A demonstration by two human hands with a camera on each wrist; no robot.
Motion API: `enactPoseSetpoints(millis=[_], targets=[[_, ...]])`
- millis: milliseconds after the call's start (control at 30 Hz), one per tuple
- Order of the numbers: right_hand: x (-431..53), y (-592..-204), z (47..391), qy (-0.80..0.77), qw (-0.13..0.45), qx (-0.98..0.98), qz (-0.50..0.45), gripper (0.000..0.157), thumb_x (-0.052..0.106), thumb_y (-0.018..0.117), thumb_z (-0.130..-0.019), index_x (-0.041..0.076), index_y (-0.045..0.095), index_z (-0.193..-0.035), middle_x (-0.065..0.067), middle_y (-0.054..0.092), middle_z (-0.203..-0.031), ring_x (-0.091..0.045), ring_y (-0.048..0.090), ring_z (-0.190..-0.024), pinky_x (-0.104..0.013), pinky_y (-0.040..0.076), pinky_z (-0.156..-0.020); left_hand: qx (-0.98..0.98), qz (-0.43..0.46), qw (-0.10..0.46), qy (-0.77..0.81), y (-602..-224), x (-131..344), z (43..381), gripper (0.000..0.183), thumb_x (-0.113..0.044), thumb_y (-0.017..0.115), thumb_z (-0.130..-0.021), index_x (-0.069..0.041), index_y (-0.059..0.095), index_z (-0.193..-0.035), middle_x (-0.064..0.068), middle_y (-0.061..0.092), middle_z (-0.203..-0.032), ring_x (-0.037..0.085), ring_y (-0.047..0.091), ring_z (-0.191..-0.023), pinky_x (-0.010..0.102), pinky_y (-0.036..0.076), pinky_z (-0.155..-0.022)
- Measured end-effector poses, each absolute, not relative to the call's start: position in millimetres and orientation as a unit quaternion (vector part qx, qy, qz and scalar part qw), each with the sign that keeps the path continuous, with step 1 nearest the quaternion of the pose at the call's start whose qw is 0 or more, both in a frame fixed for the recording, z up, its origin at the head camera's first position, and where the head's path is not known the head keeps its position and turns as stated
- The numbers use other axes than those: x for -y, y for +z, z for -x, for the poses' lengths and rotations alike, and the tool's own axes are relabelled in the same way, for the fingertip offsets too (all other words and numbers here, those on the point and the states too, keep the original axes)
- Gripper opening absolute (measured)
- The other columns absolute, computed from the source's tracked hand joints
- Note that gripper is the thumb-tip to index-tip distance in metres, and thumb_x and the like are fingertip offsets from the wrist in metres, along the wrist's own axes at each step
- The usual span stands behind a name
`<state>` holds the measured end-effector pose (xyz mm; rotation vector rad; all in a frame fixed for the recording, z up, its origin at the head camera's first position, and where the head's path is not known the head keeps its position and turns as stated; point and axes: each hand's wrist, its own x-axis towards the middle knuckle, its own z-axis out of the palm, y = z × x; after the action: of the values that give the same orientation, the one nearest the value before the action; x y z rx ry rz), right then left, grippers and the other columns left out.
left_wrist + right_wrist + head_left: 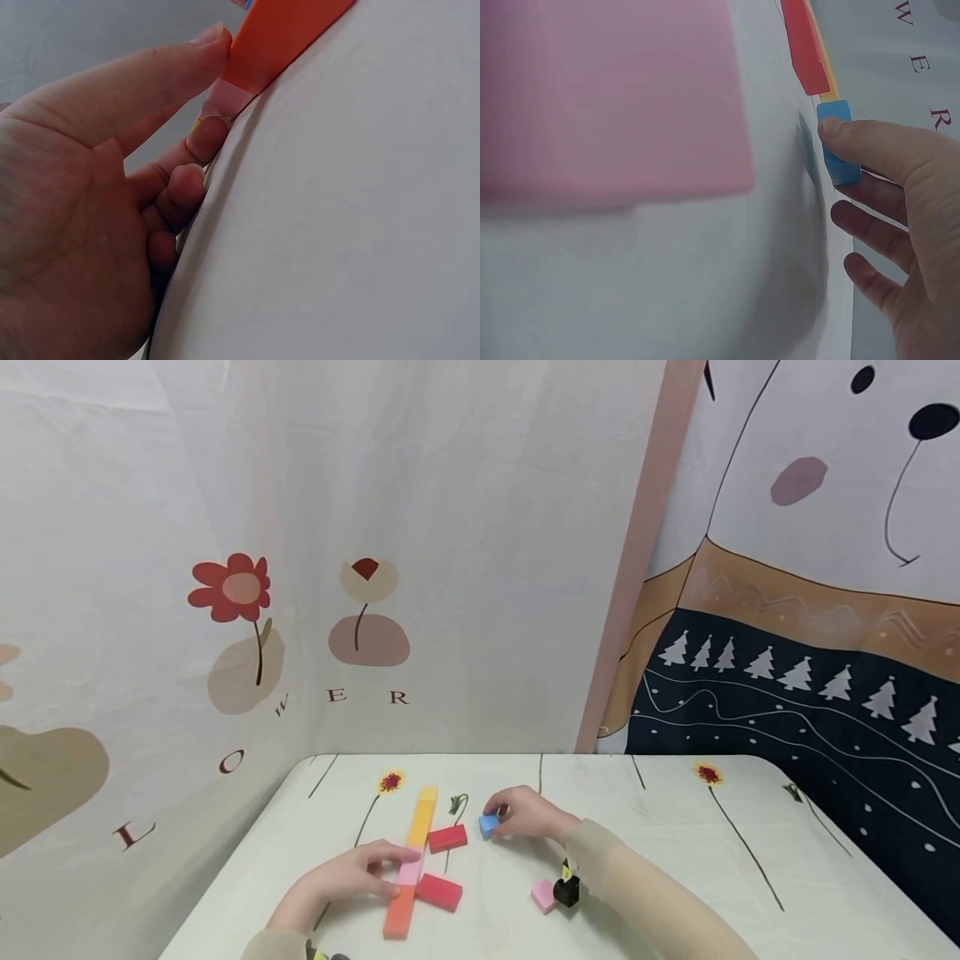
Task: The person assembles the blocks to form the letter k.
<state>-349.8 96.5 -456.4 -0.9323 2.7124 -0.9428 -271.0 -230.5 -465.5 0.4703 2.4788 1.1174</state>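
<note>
A straight row of blocks lies on the table: yellow [422, 820] at the far end, pink [408, 872] in the middle, orange [399, 917] at the near end. My left hand [352, 870] touches this row from its left side; its thumb is at the orange block's side face [274, 45] and its index finger reaches the pink one. Two red blocks [447, 838] [439, 892] lie to the right of the row. Further right, my right hand [531, 815] pinches a small blue block [837, 139] between thumb and finger, its other fingers loosely bent.
A loose pink block [543, 896] lies beside my right forearm and looms large in the right wrist view. The white table [660, 860] has printed flowers. Hanging printed cloth [480, 560] stands behind and to the left of it.
</note>
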Motion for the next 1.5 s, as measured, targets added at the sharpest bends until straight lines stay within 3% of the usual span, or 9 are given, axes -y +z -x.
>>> enactPoseSetpoints(millis=[200, 467, 1000, 1500], targets=[[-96.1, -456.8, 349.3, -0.311, 0.059, -0.896, 0.311, 0.029, 0.014, 0.082, -0.077, 0.013, 0.072, -0.103, 0.008, 0.066, -0.096, -0.014, 0.059, -0.088, -0.024, 0.048, -0.074, -0.882, -0.171, 0.188, 0.397, -467.0, 229.9, 271.3, 0.047, -0.032, 0.08, -0.078, -0.036, 0.065, -0.122, 0.0, 0.056, -0.125, 0.025, 0.046, -0.105, 0.055, 0.038, -0.092], [-94.1, -458.5, 350.6, -0.305, 0.059, -0.897, 0.314, 0.029, 0.014, 0.082, -0.076, 0.013, 0.072, -0.103, 0.01, 0.065, -0.094, -0.009, 0.059, -0.085, -0.023, 0.049, -0.073, -0.883, -0.182, 0.181, 0.394, -470.8, 230.3, 272.9, 0.046, -0.032, 0.079, -0.079, -0.036, 0.065, -0.122, -0.004, 0.055, -0.114, 0.023, 0.045, -0.098, 0.042, 0.037, -0.082], [-90.1, -459.4, 351.3, -0.299, 0.058, -0.898, 0.318, 0.029, 0.015, 0.083, -0.076, 0.013, 0.072, -0.103, 0.012, 0.065, -0.093, -0.004, 0.057, -0.082, -0.022, 0.048, -0.074, -0.882, -0.167, 0.189, 0.399, -467.5, 230.5, 271.4, 0.047, -0.033, 0.08, -0.078, -0.037, 0.065, -0.123, -0.002, 0.055, -0.123, 0.025, 0.045, -0.103, 0.051, 0.038, -0.09], [-85.1, -463.3, 350.5, -0.292, 0.064, -0.901, 0.314, 0.03, 0.015, 0.083, -0.076, 0.014, 0.072, -0.104, 0.012, 0.065, -0.094, -0.003, 0.057, -0.081, -0.022, 0.048, -0.074, -0.882, -0.166, 0.185, 0.4, -468.0, 229.5, 268.1, 0.047, -0.033, 0.08, -0.078, -0.036, 0.065, -0.123, -0.002, 0.055, -0.12, 0.025, 0.044, -0.103, 0.048, 0.038, -0.087]])
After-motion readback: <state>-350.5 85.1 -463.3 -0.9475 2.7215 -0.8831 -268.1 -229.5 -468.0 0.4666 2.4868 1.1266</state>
